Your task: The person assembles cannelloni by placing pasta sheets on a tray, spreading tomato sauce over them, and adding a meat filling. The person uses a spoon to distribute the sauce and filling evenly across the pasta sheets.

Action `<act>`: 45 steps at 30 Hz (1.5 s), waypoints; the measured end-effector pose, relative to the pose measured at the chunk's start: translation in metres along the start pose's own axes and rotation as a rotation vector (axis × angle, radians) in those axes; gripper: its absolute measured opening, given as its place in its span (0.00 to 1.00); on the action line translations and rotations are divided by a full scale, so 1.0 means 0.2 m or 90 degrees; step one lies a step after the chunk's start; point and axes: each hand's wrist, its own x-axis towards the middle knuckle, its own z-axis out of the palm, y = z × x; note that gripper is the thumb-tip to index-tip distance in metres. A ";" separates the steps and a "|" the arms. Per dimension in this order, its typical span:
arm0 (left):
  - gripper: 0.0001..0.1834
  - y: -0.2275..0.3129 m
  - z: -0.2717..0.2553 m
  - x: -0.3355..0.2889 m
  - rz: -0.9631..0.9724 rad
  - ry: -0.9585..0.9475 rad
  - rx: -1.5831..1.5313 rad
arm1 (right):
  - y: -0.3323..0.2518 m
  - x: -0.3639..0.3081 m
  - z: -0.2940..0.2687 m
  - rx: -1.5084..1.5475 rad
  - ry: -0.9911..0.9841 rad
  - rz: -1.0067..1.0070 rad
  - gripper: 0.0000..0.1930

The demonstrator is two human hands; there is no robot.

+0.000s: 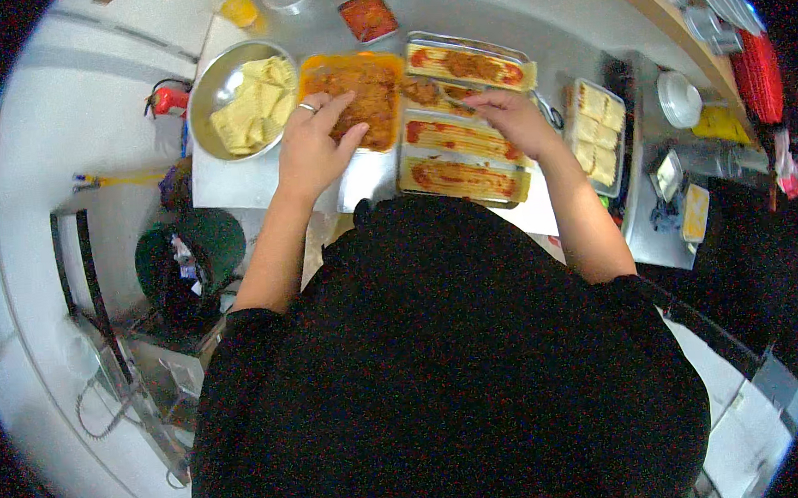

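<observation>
Leftward, a wall flanks the steel counter, left hand spread, right hand pinching a utensil.

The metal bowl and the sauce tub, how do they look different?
The metal bowl is round, but the sauce tub is squarish. The bowl looks silvery; the tub's rim looks orange. The bowl holds yellow sheets, while the tub holds chunky orange-brown sauce. Both are open-topped.

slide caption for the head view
Left hand at a tub of sauce, right hand over sauce-topped pasta sheets
</observation>
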 end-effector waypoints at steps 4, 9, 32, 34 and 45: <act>0.24 0.24 0.27 0.12 0.061 -0.144 -0.015 | 0.39 -0.05 -0.21 -0.175 0.170 0.019 0.16; 0.32 0.37 0.83 0.26 0.072 -0.285 0.097 | 0.69 -0.01 -0.23 -0.360 0.151 0.037 0.16; 0.28 0.36 1.27 0.34 -0.107 -0.412 0.177 | 0.73 -0.06 -0.24 -0.389 0.126 -0.045 0.20; 0.26 0.31 1.25 0.33 -0.121 -0.380 0.182 | 0.73 -0.07 -0.20 -0.440 0.087 -0.037 0.20; 0.25 0.14 1.28 0.34 -0.009 -0.358 0.257 | 0.66 -0.05 -0.16 -0.451 0.110 -0.049 0.19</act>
